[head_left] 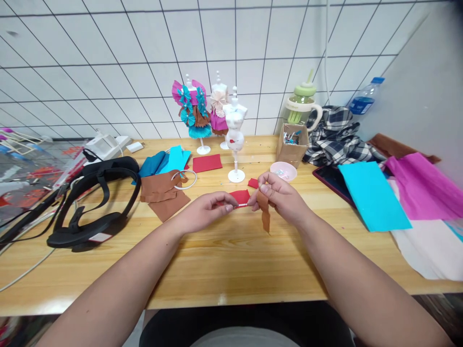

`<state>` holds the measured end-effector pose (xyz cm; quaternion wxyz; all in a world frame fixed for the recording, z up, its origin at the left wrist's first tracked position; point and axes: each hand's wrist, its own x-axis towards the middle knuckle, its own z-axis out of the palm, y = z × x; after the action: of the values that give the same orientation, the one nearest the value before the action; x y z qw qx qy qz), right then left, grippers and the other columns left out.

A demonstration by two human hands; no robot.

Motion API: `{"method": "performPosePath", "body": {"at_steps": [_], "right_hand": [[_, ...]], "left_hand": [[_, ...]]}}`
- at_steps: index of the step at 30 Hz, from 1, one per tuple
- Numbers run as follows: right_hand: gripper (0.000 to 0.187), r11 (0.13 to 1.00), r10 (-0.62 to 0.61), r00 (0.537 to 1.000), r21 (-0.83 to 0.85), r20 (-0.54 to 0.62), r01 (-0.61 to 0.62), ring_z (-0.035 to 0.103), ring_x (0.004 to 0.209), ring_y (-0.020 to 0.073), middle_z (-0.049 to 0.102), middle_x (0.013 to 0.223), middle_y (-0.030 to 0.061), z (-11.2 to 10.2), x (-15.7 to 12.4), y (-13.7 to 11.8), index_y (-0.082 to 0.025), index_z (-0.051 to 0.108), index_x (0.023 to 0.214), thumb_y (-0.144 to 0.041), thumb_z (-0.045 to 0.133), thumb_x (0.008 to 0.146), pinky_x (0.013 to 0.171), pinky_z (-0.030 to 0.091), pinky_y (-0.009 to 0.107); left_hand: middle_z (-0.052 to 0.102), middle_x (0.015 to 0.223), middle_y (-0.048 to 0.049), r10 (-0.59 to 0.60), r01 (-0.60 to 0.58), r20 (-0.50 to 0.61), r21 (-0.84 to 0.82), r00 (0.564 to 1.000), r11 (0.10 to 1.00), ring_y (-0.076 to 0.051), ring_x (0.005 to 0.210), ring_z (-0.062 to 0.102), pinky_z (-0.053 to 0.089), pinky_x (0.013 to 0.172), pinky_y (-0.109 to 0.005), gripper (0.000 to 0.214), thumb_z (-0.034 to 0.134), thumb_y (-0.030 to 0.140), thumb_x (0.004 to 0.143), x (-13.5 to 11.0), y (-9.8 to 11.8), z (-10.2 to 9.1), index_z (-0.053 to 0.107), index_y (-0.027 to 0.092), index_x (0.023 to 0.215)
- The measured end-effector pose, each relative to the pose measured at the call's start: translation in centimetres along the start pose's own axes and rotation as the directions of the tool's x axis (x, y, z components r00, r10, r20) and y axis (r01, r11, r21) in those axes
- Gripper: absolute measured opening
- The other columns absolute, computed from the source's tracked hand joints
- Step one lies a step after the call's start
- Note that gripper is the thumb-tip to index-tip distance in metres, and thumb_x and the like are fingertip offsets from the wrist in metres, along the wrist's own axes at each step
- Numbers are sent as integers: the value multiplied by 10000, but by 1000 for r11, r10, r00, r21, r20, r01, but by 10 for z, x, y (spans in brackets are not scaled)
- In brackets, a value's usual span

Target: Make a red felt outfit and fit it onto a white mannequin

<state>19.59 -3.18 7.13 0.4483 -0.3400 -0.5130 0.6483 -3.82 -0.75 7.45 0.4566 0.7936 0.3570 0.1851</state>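
My left hand [204,211] and my right hand [282,197] meet above the middle of the wooden table [231,260]. Both pinch a small red felt piece [240,196] with a thin white strip along its lower edge. A narrow brown felt strip [265,212] hangs from my right hand's fingers. Just behind the hands stands a bare white mannequin [235,130] on its round base. Two dressed mannequins, one in pink and teal [191,111] and one in cream and magenta [218,111], stand by the tiled wall.
Brown [162,193], teal [170,161] and red [207,163] felt pieces lie at the left with a black headset [94,202]. A pink dish [284,170], cardboard box [292,144], green cup [302,106], plaid cloth [336,135], bottle [363,101] and coloured sheets [372,195] fill the right.
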Motion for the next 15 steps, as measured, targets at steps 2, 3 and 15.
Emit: {"method": "performPosePath", "body": {"at_steps": [2,3,15], "right_hand": [[409,1000,10,999,17,36,-10,667,652,168,721,743,25,2,-1,1,-239,382,877,-527,663,801,698,511,316],[397,1000,9,998,27,56,-11,669,668,170,724,762,28,3,-2,1,-241,383,882,-521,655,812,716,507,322],[214,995,-71,975,-60,209,86,517,706,130,574,842,12,4,-11,-5,-216,517,865,-411,603,885,654,419,255]], "left_hand": [[679,1067,-79,62,-45,-72,214,995,976,-206,989,603,477,888,-358,277,476,304,912,2,-5,-3,666,200,1084],[670,1110,-84,94,-57,-84,363,992,930,-222,1031,584,452,927,-392,289,467,251,905,3,-10,-6,678,218,1099],[596,1258,-88,165,-72,-77,666,983,742,-286,1189,470,306,1018,-516,401,507,326,909,12,-27,15,566,306,1305]]}}
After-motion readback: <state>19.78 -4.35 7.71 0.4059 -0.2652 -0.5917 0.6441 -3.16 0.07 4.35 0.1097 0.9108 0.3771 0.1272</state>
